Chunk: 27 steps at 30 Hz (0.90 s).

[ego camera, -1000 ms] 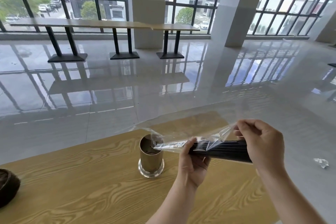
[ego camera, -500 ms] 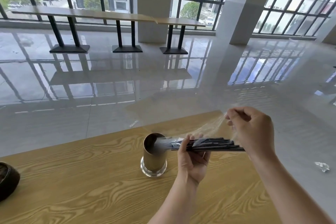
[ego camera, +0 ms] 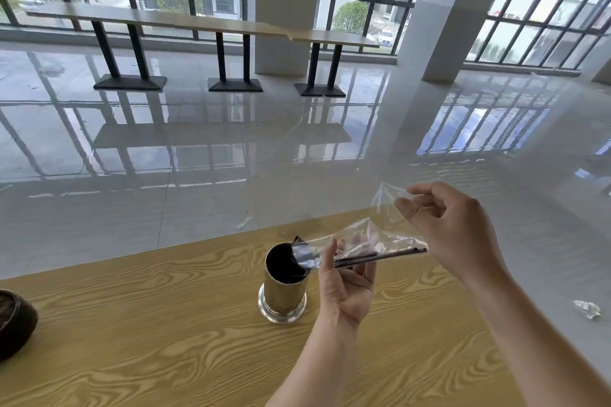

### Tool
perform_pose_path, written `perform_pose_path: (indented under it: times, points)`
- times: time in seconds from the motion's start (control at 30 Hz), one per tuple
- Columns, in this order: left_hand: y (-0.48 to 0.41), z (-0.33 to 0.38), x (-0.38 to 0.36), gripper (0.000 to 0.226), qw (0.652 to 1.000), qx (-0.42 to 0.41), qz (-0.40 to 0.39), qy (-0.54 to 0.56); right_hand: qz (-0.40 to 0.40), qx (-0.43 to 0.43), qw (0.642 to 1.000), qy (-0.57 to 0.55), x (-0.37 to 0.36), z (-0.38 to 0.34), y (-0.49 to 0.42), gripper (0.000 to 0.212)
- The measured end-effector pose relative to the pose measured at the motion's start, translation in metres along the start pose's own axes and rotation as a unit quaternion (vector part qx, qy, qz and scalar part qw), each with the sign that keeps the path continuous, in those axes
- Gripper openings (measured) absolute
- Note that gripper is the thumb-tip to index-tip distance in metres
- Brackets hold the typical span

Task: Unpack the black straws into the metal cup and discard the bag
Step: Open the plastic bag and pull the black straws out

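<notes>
The left grip (ego camera: pixel 347 277) curls round the black straws (ego camera: pixel 383 256) inside the bag (ego camera: pixel 377 225), tips in the metal cup (ego camera: pixel 281 297) just beyond it, while the right grip (ego camera: pixel 456 228) pinches the bag's other end.

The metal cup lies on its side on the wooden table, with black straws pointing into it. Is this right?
No. The head view shows the metal cup standing upright on the wooden table, with black straws pointing into it.

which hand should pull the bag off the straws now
Right, probably. The right hand pinches the far end of the bag, away from the metal cup. The left hand holds the straws beside the cup's mouth, steadying them.
</notes>
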<state>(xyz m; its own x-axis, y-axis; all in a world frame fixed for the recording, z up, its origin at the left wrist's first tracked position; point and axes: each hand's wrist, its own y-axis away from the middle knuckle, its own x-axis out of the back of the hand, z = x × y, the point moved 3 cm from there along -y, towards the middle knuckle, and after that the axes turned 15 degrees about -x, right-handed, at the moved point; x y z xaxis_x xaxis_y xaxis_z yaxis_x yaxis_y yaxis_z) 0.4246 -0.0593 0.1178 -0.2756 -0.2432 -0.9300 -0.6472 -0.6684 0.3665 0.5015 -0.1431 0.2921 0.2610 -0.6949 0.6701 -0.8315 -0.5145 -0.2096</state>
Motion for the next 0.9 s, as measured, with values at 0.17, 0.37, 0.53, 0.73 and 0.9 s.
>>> perform_pose_path:
  times: [0.17, 0.37, 0.53, 0.73, 0.9]
  points:
    - [-0.002, 0.0, 0.002, 0.031, 1.0, -0.004, -0.01, 0.005, 0.014, 0.005, 1.0, 0.021, 0.004, 0.006, 0.007, 0.01]
    - [0.0, 0.008, 0.002, 0.075, 0.999, 0.003, -0.004, 0.034, 0.024, 0.044, 0.998, -0.025, 0.005, -0.022, -0.005, 0.009]
    - [0.004, 0.012, 0.002, 0.088, 0.999, -0.001, 0.008, 0.049, -0.008, 0.055, 0.997, -0.057, -0.001, -0.038, -0.014, 0.012]
    - [0.009, 0.013, 0.004, 0.081, 0.998, -0.017, 0.03, 0.048, 0.023, 0.059, 0.99, -0.128, 0.011, -0.049, -0.017, 0.017]
    - [0.012, 0.012, 0.002, 0.073, 0.999, -0.013, 0.024, 0.03, 0.052, 0.046, 0.983, -0.167, 0.025, -0.055, -0.018, 0.013]
